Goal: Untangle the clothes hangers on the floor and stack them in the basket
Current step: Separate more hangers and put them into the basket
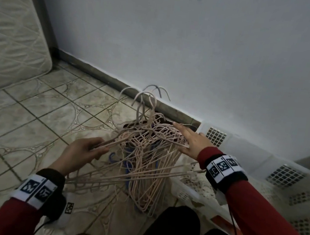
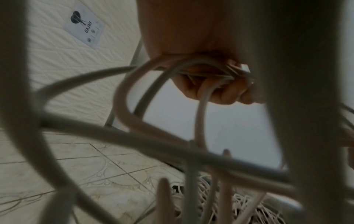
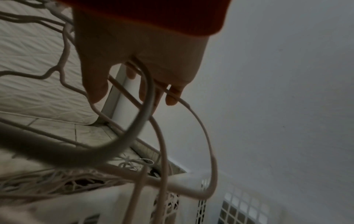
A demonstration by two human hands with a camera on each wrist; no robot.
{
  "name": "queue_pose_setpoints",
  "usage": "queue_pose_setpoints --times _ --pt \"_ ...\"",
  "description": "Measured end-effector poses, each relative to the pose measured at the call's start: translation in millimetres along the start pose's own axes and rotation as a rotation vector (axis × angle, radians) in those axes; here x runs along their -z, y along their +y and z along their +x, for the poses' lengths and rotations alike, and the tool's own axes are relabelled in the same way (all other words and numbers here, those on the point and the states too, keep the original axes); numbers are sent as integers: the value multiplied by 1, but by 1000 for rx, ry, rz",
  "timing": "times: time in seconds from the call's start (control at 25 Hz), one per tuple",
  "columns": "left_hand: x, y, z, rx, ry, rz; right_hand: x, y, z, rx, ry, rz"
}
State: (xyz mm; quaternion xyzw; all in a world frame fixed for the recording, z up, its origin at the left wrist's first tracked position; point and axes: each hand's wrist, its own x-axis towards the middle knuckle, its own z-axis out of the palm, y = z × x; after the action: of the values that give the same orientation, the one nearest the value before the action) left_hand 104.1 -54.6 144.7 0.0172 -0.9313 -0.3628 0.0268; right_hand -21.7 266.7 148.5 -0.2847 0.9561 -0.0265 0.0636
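**Hangers half lifted beside the basket**

While the left hand (image 1: 83, 152) curls its fingers round several pale bars of the hangers (image 1: 146, 155), the tangle hangs lifted just left of the basket (image 1: 257, 158), its lower loops reaching down toward the floor (image 1: 34, 115). From the left wrist view the fingers (image 2: 226, 92) are closed tight over a bunch of thin rods, with blurred loops crossing close to the lens. The right hand (image 1: 192, 141) lies over the top of the tangle on the side nearest the basket, fingers fairly straight and spread; in the right wrist view a grey hook passes between its fingers (image 3: 170, 97) and thin bars run under the fingertips, so it rests on and threads through the bundle rather than clenching it. Most hangers are pale pink; some blue ones (image 1: 125, 164) show deeper in the knot. Hooks (image 1: 149, 95) stick up from the top of the bundle, on the far side from the person, against the wall (image 1: 197, 45). A few long bars reach over the basket's near rim. The basket is white plastic with grid openings, standing against the wall. Well to the left of the basket, a mattress (image 1: 11, 33) leans upright. Both arms wear red sleeves (image 1: 266, 217) with marked wristbands (image 1: 222, 166).
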Motion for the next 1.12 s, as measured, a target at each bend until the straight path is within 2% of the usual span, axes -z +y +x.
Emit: queue_pose_setpoints --times 0.16,0.24,0.36,0.56,0.72,0.88,1.0,1.12 --pt "-25 3 2 5 -144 -7 -24 15 4 -47 -216 114" --pt "-44 5 4 18 -148 149 -32 17 5 -104 -265 89" --pt "-66 3 4 85 -181 299 -40 18 2 -146 -211 128" --pt "-78 -17 -5 75 -111 253 -46 20 -10 -144 -71 294" --pt "-72 -17 -21 157 -130 113 -26 23 -24 -97 -53 352" --pt "-63 -14 -31 243 -265 -41 0 33 -40 -73 -12 261" --pt "-62 -31 -33 346 -357 -129 12 41 -49 -116 35 -12" --pt "-71 -42 -41 397 -396 -56 10 48 -60 -184 -10 -126"
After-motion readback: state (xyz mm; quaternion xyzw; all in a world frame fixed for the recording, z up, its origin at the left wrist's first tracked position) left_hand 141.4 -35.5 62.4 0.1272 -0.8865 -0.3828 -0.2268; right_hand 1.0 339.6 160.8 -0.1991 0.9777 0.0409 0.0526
